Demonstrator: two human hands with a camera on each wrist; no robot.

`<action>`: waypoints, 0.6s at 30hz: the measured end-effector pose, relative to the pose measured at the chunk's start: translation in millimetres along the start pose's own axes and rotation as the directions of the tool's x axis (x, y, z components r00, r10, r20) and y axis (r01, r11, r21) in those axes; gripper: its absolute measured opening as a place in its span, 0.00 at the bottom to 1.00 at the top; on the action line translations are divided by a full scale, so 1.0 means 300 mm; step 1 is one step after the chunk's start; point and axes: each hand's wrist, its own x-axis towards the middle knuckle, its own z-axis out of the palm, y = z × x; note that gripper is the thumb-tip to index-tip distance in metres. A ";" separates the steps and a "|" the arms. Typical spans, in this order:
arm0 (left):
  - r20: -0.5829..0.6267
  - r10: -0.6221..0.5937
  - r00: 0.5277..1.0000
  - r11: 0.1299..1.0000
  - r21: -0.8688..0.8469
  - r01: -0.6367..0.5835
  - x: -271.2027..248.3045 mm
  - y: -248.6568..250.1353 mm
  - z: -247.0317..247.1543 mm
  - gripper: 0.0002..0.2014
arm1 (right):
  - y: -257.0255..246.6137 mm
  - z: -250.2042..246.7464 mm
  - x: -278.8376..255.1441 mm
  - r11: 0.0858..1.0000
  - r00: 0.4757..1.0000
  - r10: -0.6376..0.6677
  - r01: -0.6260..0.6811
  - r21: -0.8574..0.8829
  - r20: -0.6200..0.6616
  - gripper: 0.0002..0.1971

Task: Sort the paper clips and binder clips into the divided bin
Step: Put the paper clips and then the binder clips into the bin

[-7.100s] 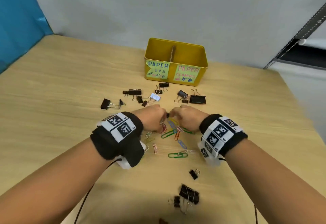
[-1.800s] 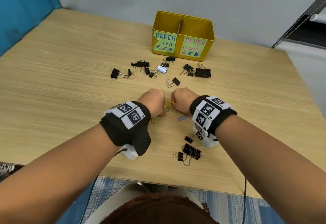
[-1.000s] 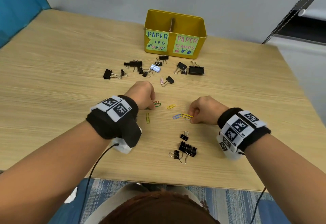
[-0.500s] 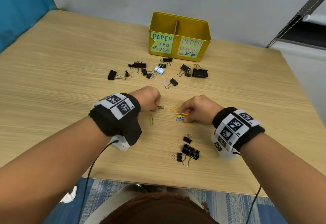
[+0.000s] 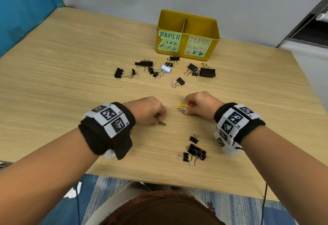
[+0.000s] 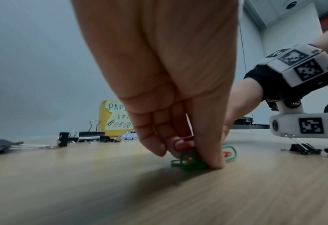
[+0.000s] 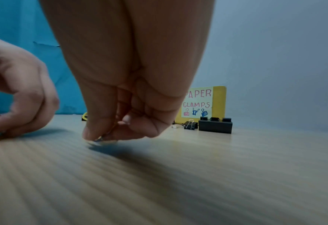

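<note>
The left hand [image 5: 148, 112] is pinching green wire paper clips [image 5: 161, 123] against the wooden desk [image 5: 53, 86] while the right hand [image 5: 200, 105] is gripping yellow ones [image 5: 181, 107], and either thin bundle looks liable to slip.

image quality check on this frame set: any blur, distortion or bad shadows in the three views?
Head view: sharp, evenly lit, wide-angle bending at the table edges. Left wrist view: palm close and soft, green paper clip blurred under the fingers, soft shadow below. Right wrist view: dim bluish cast, right hand dark, what it pinches barely readable, yellow bin label legible.
</note>
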 end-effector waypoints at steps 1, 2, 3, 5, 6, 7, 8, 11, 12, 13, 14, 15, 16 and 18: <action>-0.007 -0.012 1.000 1.000 -0.013 0.012 -0.002 -0.003 0.002 0.04 | -0.005 -0.005 0.006 1.000 1.000 0.007 -0.006 0.029 -0.029 0.14; -0.014 -0.022 1.000 0.999 -0.033 0.022 -0.001 -0.006 0.003 0.04 | -0.008 -0.008 0.011 0.999 0.999 0.011 -0.009 0.042 -0.047 0.15; -0.016 -0.033 0.999 0.998 -0.054 0.032 -0.001 -0.009 0.007 0.05 | -0.012 -0.009 0.016 0.999 0.999 0.011 -0.010 0.033 -0.053 0.16; -0.012 -0.052 0.999 0.995 -0.081 0.050 -0.001 -0.010 0.011 0.05 | -0.019 -0.006 0.026 1.000 0.999 0.008 -0.009 -0.015 -0.049 0.16; -0.009 -0.060 0.998 0.994 -0.090 0.059 -0.001 -0.009 0.012 0.05 | -0.022 -0.004 0.031 0.999 0.999 0.009 -0.011 -0.034 -0.041 0.16; -0.008 -0.067 0.998 0.993 -0.097 0.066 -0.002 -0.007 0.012 0.05 | -0.025 -0.003 0.036 0.999 1.000 0.010 -0.012 -0.053 -0.026 0.16; -0.009 -0.074 0.997 0.992 -0.102 0.073 -0.002 -0.006 0.013 0.05 | -0.029 -0.001 0.042 0.997 1.000 0.010 -0.010 -0.078 -0.004 0.15; -0.017 -0.088 0.996 0.991 -0.105 0.085 0.000 0.001 0.014 0.06 | -0.043 0.008 0.050 0.985 0.998 0.016 -0.005 -0.170 0.060 0.14; -0.019 -0.090 0.996 0.990 -0.108 0.088 0.001 0.002 0.014 0.06 | -0.047 0.012 0.052 0.980 0.997 0.012 0.002 -0.198 0.072 0.14; -0.021 -0.092 0.996 0.990 -0.112 0.089 0.001 0.001 0.013 0.06 | -0.050 0.017 0.055 0.975 0.997 0.003 0.014 -0.222 0.077 0.14; -0.021 -0.093 0.995 0.989 -0.114 0.090 0.002 0.001 0.012 0.06 | -0.051 0.021 0.058 0.971 0.997 -0.005 0.024 -0.238 0.081 0.14; -0.020 -0.092 0.996 0.989 -0.114 0.090 0.002 0.000 0.012 0.06 | -0.050 0.024 0.061 0.969 0.996 -0.008 0.028 -0.245 0.086 0.14; -0.019 -0.091 0.996 0.990 -0.112 0.088 0.003 0.000 0.012 0.06 | -0.049 0.025 0.065 0.970 0.996 -0.003 0.025 -0.243 0.090 0.13; -0.019 -0.083 0.996 0.991 -0.104 0.081 0.004 0.003 0.013 0.06 | -0.045 0.020 0.069 0.977 0.996 0.011 0.008 -0.214 0.090 0.13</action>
